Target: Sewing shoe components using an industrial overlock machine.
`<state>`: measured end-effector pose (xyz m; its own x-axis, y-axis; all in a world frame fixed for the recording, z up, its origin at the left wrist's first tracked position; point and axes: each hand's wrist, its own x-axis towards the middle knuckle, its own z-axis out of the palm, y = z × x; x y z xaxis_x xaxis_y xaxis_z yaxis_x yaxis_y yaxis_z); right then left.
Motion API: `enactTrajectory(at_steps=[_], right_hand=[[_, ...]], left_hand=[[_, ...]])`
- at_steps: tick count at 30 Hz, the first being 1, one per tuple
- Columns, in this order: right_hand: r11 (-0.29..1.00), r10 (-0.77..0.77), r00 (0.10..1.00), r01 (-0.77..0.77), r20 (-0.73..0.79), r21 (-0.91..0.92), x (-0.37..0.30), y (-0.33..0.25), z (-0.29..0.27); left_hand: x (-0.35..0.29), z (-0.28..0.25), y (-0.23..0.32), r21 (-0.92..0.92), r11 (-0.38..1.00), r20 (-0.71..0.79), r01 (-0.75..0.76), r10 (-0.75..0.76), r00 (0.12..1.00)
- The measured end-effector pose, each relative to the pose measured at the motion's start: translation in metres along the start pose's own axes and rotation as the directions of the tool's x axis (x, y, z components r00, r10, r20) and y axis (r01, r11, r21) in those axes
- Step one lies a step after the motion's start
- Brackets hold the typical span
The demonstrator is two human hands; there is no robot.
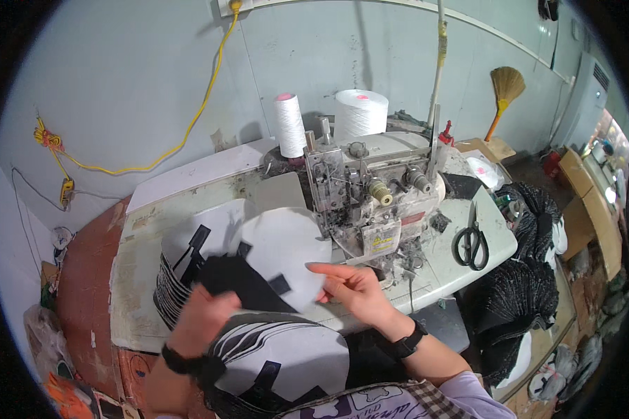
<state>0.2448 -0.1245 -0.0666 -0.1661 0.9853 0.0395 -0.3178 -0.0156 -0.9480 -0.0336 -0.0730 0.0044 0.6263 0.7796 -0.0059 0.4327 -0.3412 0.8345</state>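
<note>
My right hand (360, 292) pinches the right edge of a rounded white fabric piece (286, 241) between thumb and fingers, just in front of the sewing machine (370, 195). The piece bears small black patches. My left hand (206, 315), smeared by motion, is closed at the left end of a black cloth piece (244, 283), which lies over the lower part of the white one. Below my hands, a stack of white pieces with black edges (293, 359) lies at my lap. Another such stack (171, 293) hangs at the table's left front.
White thread cones (290, 129) stand behind the machine. Black scissors (471, 246) lie on the table (143, 307) to the right. Bundled black fabric (517, 297) is heaped beyond the right edge. A yellow cable (213, 77) runs along the wall, where a broom (504, 87) leans.
</note>
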Motion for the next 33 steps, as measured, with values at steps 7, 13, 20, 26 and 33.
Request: enactTrajectory(at_steps=[7, 13, 20, 26, 33], right_hand=[[0.891, -0.294, 0.953, 0.244, -0.077, -0.382, -0.021, -0.002, -0.007], [0.531, -0.51, 0.856, 0.392, 0.086, -0.751, -0.034, -0.017, -0.003], [0.33, -0.46, 0.855, 0.414, 0.239, -0.848, -0.04, -0.008, 0.014], [0.55, -0.551, 0.834, 0.39, 0.029, -0.738, -0.031, -0.001, 0.003], [0.392, -0.603, 0.789, 0.423, 0.118, -0.817, -0.025, 0.002, -0.012]], left_hand=[[-0.013, 0.045, 0.027, -0.088, 0.989, 0.077, -0.121, 0.128, 0.989], [0.009, 0.043, 0.025, -0.225, 0.973, 0.016, -0.05, 0.055, 0.998], [0.021, 0.053, 0.031, -0.596, 0.803, -0.034, -0.016, -0.006, 0.999], [0.036, 0.056, 0.032, -0.946, 0.227, 0.173, 0.233, -0.254, 0.952], [0.056, 0.045, 0.001, -0.879, 0.47, 0.019, 0.084, -0.142, 0.99]])
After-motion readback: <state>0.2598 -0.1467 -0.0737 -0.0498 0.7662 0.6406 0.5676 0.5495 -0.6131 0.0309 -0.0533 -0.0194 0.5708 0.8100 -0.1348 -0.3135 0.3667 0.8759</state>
